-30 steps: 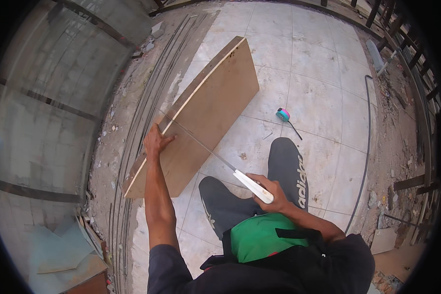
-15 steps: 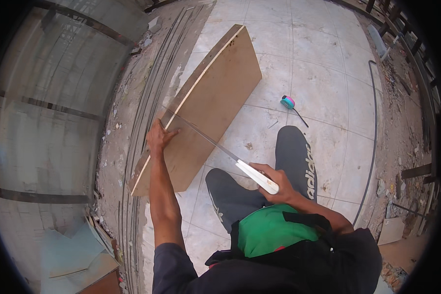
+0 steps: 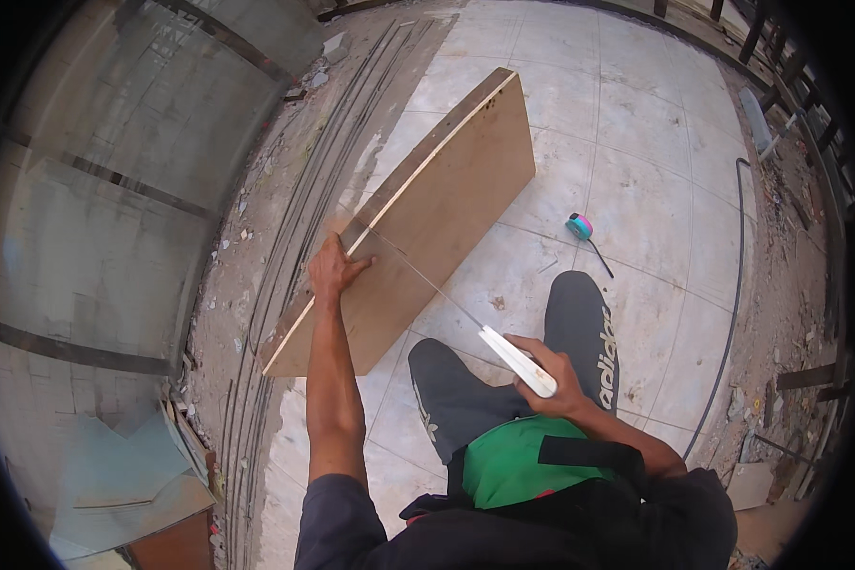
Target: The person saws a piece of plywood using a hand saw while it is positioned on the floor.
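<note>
A thick brown wooden panel (image 3: pixel 439 195) stands tilted on its edge, its pale-edged narrow side facing up and to the left. My left hand (image 3: pixel 335 269) grips that upper edge, fingers over the far side and thumb flat against the broad face. In my right hand (image 3: pixel 553 380) is the white handle of a handsaw (image 3: pixel 515 360), held in front of my thighs. Its thin blade runs up and left across the panel's face to the upper edge, just beyond my left hand. The blade's far end is faint and blurred.
A turquoise and pink tape measure (image 3: pixel 579 226) lies on the pale tiled floor (image 3: pixel 651 204) right of the panel. Long thin rods (image 3: pixel 294 228) run along the left, beside a glazed wall (image 3: pixel 104 256). Broken sheets (image 3: pixel 123 475) lie lower left; a black hose (image 3: pixel 737 247) curves on the right.
My view has shifted, so the panel, tape measure and both hands appear lower and further right. The saw blade shows thinner, more edge-on. Both grips are unchanged.
</note>
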Demonstrator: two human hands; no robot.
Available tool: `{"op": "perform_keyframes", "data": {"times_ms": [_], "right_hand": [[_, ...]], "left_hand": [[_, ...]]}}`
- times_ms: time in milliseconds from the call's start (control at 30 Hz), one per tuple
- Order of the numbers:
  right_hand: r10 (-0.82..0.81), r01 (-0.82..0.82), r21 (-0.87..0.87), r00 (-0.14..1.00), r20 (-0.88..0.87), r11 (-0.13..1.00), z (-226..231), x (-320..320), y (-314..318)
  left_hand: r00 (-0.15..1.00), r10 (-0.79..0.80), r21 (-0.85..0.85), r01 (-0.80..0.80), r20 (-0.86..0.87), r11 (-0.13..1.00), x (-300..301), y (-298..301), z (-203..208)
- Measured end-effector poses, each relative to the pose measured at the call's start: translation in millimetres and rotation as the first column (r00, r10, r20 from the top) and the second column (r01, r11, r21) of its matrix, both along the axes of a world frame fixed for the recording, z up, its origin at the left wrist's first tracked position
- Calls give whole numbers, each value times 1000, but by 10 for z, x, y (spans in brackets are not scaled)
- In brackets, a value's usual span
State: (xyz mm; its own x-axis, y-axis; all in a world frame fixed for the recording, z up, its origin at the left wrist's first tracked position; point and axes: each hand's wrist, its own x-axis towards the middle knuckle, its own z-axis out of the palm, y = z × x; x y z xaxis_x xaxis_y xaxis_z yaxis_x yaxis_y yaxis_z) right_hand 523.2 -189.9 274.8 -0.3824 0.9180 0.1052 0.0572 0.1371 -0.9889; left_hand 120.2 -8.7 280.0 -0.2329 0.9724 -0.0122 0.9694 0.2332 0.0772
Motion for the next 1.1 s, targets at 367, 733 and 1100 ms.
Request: {"op": "perform_keyframes", "data": {"times_ms": [367,733,1100], "right_hand": [[-79,84,100,995,-61,991,-157,-1165,1165],[-27,28,-6,999,32,1000,-133,-747,955],[-42,43,72,999,-12,996,-93,164,-121]], "left_hand": [[998,-68,56,68,-8,996,93,62,-66],[999,-13,18,13,-30,1000,350,89,-51],[1000,-18,73,19,-19,997,144,130,113]]}}
